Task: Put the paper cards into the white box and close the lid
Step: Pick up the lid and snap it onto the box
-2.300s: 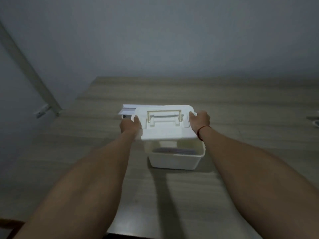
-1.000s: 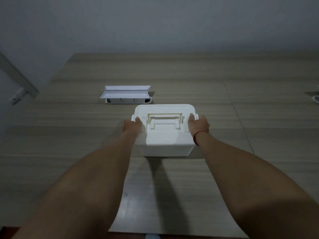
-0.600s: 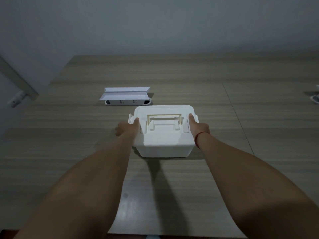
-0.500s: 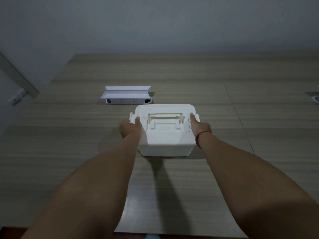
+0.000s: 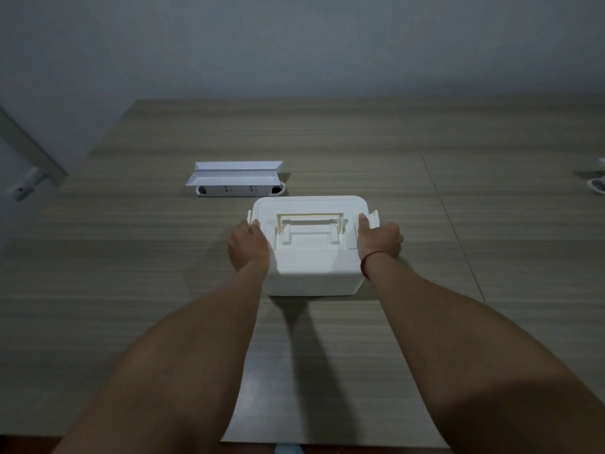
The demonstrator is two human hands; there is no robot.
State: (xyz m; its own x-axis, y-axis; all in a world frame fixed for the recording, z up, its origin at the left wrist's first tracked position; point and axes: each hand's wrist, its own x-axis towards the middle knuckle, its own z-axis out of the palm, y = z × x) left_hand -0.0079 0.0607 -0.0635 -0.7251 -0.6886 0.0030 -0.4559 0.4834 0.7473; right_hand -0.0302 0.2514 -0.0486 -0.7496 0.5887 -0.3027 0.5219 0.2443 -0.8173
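Note:
The white box [image 5: 312, 283] stands on the wooden table [image 5: 131, 273] in the middle of the view, with its lid [image 5: 311, 257] lying flat on top and the handle folded down. My left hand [image 5: 247, 245] presses on the left side latch of the box. My right hand [image 5: 379, 239], with a red band at the wrist, holds the right side latch, which sticks out from the lid. The paper cards are hidden inside the box.
A white power strip [image 5: 239, 190] with a white folded tray-like piece [image 5: 235, 175] on it lies behind the box to the left. A white object [image 5: 597, 185] shows at the table's right edge. A wall rises behind the table.
The lid, held above the open box 2.3 s ago, now rests on it. Both hands have shifted from the lid's edges down to the side latches.

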